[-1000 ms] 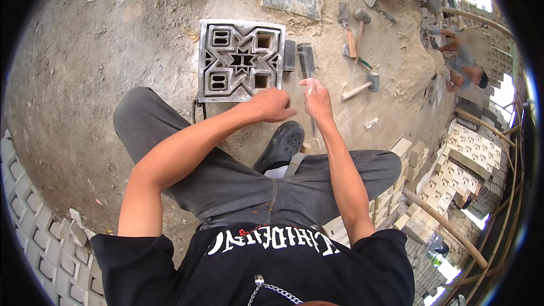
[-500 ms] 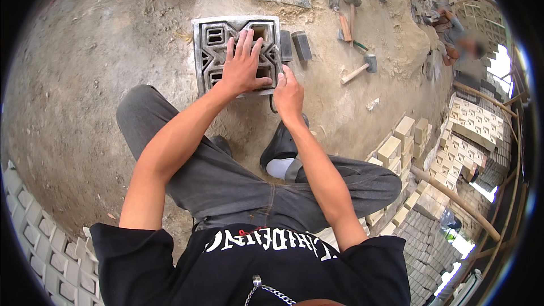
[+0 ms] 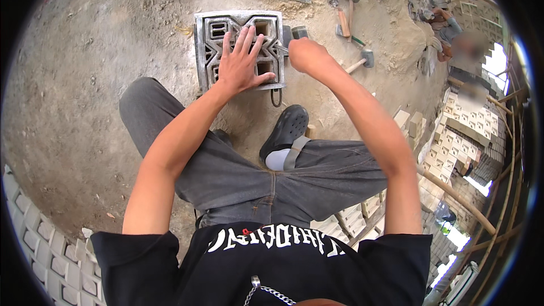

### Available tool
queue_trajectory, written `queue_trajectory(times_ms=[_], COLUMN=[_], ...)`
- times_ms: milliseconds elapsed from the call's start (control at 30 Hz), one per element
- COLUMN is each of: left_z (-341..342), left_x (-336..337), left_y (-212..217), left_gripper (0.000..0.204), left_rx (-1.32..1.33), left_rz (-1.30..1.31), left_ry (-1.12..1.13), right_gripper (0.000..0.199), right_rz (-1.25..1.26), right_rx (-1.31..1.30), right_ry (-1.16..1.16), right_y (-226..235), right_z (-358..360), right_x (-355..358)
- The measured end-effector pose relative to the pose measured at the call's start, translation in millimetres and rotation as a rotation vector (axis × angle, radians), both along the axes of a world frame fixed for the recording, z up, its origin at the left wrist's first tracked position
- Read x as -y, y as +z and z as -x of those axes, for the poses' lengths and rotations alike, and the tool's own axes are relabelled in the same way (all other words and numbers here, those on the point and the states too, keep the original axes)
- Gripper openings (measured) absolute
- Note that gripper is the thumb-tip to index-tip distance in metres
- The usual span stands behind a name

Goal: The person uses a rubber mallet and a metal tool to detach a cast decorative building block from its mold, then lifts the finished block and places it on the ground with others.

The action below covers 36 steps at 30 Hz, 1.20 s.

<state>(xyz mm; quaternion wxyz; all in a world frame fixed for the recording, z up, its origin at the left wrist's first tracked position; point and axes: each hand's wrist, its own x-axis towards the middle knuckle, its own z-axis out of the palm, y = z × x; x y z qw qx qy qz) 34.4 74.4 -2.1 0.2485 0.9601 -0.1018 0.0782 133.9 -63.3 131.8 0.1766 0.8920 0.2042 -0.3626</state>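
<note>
Breeze-block mould (image 3: 216, 42) lies on dirt floor (image 3: 153, 45), beyond black clog (image 3: 290, 127). Left hand (image 3: 242, 67): fingers spread across its face. Right hand (image 3: 309, 56): gripping slim grey tool (image 3: 283, 50) at its right edge. Judged heavy, rigid, chip-prone; hold by opposite frame sides.

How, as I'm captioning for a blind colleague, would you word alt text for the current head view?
A seated person spreads their left hand over a grey square frame with geometric openings, while the right hand grips a thin, mostly hidden tool at the frame's right edge. Mallets lie on dirt ground to the right; farther right, pale blocks are stacked.
</note>
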Motion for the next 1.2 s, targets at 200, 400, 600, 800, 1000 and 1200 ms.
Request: queue_trajectory(times_ms=[200, 400, 600, 800, 1000, 1200], left_z=[-3, -2, 2, 2, -10, -48], left_x=[3, 1, -2, 1, 16, 95], left_y=[5, 8, 6, 10, 15, 47], left_gripper=[0.101, 0.102, 0.101, 0.1, 0.099, 0.046], left_rx=[-0.109, -0.178, -0.142, -0.162, -0.056, -0.143], left_rz=[-0.088, -0.118, -0.12, -0.171, 0.041, 0.543], left_ry=[-0.015, -0.011, -0.003, -0.013, 0.032, -0.043], right_gripper=[0.026, 0.024, 0.024, 0.022, 0.021, 0.027], right_rz=[0.048, 0.117, 0.043, 0.09, 0.096, 0.008], right_rx=[-0.138, -0.211, -0.17, -0.084, -0.04, -0.045], right_ry=[0.314, 0.419, 0.481, 0.505, 0.415, 0.193], right_y=[20, 22, 57, 107, 135, 190], right_z=[-21, -27, -26, -28, -35, -38], right_x=[-20, -40, -28, -46, -18, 52])
